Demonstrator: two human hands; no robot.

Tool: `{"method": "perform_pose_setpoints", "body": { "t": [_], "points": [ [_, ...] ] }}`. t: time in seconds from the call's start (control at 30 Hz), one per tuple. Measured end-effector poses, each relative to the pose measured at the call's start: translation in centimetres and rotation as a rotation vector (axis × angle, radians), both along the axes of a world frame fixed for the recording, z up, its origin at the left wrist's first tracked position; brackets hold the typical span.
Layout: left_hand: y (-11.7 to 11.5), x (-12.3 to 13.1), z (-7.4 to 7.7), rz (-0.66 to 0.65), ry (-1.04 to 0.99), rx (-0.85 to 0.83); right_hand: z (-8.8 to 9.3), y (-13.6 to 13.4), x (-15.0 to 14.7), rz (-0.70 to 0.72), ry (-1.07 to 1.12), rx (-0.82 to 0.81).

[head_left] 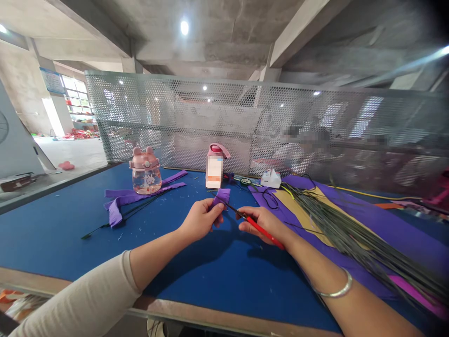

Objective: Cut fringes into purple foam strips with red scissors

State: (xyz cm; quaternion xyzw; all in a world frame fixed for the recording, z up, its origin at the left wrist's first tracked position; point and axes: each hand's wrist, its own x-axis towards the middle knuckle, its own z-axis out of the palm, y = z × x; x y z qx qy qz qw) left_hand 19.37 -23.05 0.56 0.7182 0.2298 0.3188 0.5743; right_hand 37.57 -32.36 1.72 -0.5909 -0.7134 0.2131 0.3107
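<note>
In the middle of the view my left hand [203,216] is closed, pinching a small folded purple strip [222,195] between thumb and fingers. My right hand [264,223] grips red-handled pliers or scissors [261,228], whose dark tips point left and reach the purple piece; which tool it is I cannot tell for sure. Both hands are held above the blue tabletop [168,276]. Further left lie long purple strips [128,197] of crinkled material, with a dark green stem [101,230] beside them.
A pink-lidded clear jug [146,175] stands at the back left. A phone [214,172] leans against a pink bottle [219,150] behind my hands. At right, a bundle of green stems [347,224] lies on purple and tan sheets, near a white box [271,179]. A perforated metal screen [217,119] borders the back.
</note>
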Motion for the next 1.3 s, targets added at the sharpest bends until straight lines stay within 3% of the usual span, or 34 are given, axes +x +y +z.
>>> {"method": "perform_pose_setpoints", "body": {
  "t": [0.2, 0.5, 0.93, 1.3],
  "points": [
    [0.0, -0.1, 0.1, -0.040, 0.021, -0.071, 0.1, 0.1, 0.2, 0.009, -0.011, 0.003],
    [0.5, 0.1, -0.4, 0.011, -0.088, -0.051, 0.3, -0.6, 0.9, 0.234, 0.107, -0.074],
    [0.1, -0.1, -0.1, -0.008, 0.041, 0.022, 0.3, -0.4, 0.4, 0.209, 0.107, -0.063],
    [0.0, -0.1, 0.2, -0.018, -0.008, 0.022, -0.3, -0.2, -0.1, 0.052, 0.124, -0.026]
  ]
}}
